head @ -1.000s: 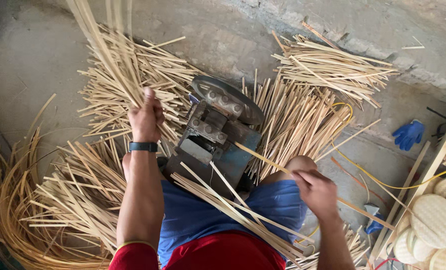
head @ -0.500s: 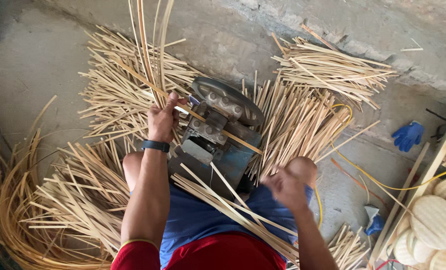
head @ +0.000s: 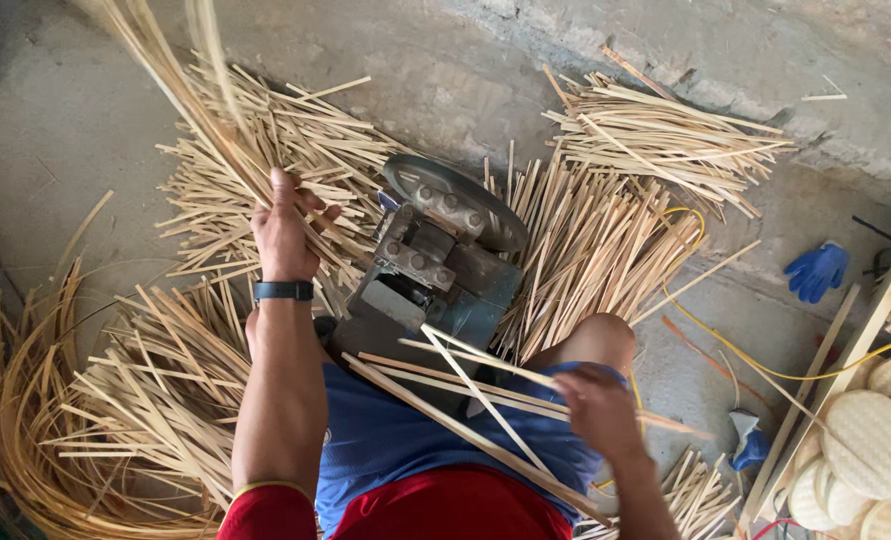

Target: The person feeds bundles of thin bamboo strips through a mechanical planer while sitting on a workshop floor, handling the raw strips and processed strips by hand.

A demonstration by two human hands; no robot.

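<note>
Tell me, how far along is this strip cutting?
Looks midway. Done: piles of short cut strips fan out behind the small machine. In hand: the left hand grips a bundle of long strips; the right hand handles a few more. Left: long curved strips lie heaped on the floor.

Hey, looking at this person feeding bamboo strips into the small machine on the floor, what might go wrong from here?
The left hand holds a bundle of strips right beside the machine, so fingers might get drawn toward its rollers. Loose strips across the lap, near the right hand, may snag or splinter bare skin. The yellow cord trailing over the floor might catch a strip.
</note>
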